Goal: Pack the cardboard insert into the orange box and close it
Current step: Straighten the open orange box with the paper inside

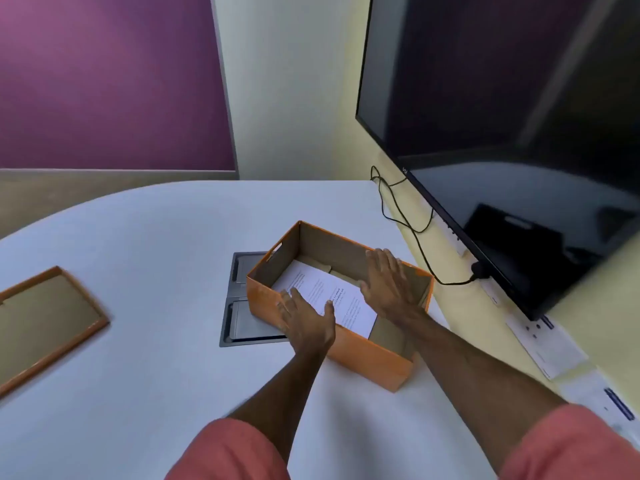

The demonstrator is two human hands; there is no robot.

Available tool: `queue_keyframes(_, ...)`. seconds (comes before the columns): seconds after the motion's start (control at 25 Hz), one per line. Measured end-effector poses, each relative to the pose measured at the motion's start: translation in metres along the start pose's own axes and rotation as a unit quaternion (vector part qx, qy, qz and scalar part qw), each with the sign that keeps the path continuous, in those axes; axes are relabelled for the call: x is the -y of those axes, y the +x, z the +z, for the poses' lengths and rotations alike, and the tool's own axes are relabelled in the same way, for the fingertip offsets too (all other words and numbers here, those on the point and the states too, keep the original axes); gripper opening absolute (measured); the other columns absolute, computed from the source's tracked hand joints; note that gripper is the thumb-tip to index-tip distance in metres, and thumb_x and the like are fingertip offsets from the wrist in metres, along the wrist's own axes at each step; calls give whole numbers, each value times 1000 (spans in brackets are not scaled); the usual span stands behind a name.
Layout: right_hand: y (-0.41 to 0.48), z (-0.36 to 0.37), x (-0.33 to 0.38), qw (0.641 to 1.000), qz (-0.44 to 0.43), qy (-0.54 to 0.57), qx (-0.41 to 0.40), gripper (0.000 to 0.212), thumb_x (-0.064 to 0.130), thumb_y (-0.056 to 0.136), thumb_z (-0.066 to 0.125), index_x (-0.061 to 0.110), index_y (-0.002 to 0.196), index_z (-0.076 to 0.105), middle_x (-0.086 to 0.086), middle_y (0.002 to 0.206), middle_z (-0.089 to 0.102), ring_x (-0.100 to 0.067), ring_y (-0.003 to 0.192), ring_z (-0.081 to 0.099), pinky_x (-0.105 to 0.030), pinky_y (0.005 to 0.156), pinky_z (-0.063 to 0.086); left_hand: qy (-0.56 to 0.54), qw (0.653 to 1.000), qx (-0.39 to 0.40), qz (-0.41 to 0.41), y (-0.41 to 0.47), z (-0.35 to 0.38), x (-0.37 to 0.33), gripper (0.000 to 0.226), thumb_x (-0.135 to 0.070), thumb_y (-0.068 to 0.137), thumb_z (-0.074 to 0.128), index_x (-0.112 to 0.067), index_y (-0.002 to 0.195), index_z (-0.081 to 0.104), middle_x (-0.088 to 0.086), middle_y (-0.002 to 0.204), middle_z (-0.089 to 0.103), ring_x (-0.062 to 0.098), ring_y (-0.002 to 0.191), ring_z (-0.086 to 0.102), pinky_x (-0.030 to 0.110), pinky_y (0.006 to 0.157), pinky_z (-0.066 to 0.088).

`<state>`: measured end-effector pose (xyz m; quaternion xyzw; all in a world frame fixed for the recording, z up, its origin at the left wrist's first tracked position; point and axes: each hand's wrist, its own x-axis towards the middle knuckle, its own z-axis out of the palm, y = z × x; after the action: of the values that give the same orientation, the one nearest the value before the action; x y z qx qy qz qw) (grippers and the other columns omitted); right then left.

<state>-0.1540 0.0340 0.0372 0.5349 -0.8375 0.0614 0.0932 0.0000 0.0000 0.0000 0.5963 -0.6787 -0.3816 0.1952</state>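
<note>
The orange box (375, 356) stands open on the white table, right of centre. A white printed sheet (329, 299) lies inside it over brown cardboard (388, 337) on the bottom. My left hand (306, 322) rests over the box's near wall, fingers spread and reaching onto the sheet. My right hand (389, 284) is inside the box, flat with fingers apart, pressing by the sheet's right side. The box's orange lid (45, 323) lies upside down at the table's left edge, apart from the box.
A grey cable hatch (239, 317) is set into the table (156, 271), partly under the box. A large dark monitor (502, 133) hangs on the right, with a black cable (405, 216) running down behind the box. Papers (547, 344) lie along the right ledge.
</note>
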Motion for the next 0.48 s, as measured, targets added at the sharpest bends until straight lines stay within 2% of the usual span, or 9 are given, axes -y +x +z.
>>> queue_keyframes(0.12, 36, 15, -15, 999, -35, 4, 32, 61, 28, 86, 59, 5, 138, 37, -17, 141, 44, -34, 136, 35, -47, 113, 27, -38, 992, -28, -115, 22, 19, -6, 87, -40, 92, 55, -6, 153, 2, 15, 163, -2, 35, 150, 1, 43, 121, 9)
queue_keyframes(0.2, 58, 28, -20, 997, -47, 4, 64, 59, 27, 86, 59, 6, 137, 37, -16, 138, 46, -33, 133, 37, -45, 112, 28, -75, 985, -37, -154, 31, 35, -9, 93, -35, 91, 59, -7, 152, -4, 16, 163, -6, 35, 150, 0, 41, 122, 9)
queue_keyframes(0.32, 78, 53, -24, 995, -50, 22, 87, 58, 20, 83, 60, 4, 136, 41, -16, 131, 51, -33, 125, 45, -46, 107, 34, -115, 979, -85, -145, 35, 57, -6, 104, -21, 84, 69, -11, 152, -9, 14, 162, 2, 37, 147, 19, 45, 118, 28)
queue_keyframes(0.4, 91, 68, -27, 995, -41, 29, 83, 56, 12, 81, 59, 3, 134, 44, -19, 127, 55, -36, 120, 49, -47, 103, 36, -125, 974, -107, -156, 37, 65, -1, 105, -14, 81, 69, -17, 151, -9, 14, 158, 16, 38, 136, 39, 47, 105, 45)
queue_keyframes(0.48, 102, 77, -31, 996, -13, 35, 83, 54, 6, 82, 54, 4, 135, 43, -19, 127, 54, -36, 120, 49, -49, 104, 34, -122, 972, -109, -166, 35, 69, 2, 102, -10, 81, 68, -20, 151, -5, 14, 154, 24, 38, 128, 48, 47, 95, 53)
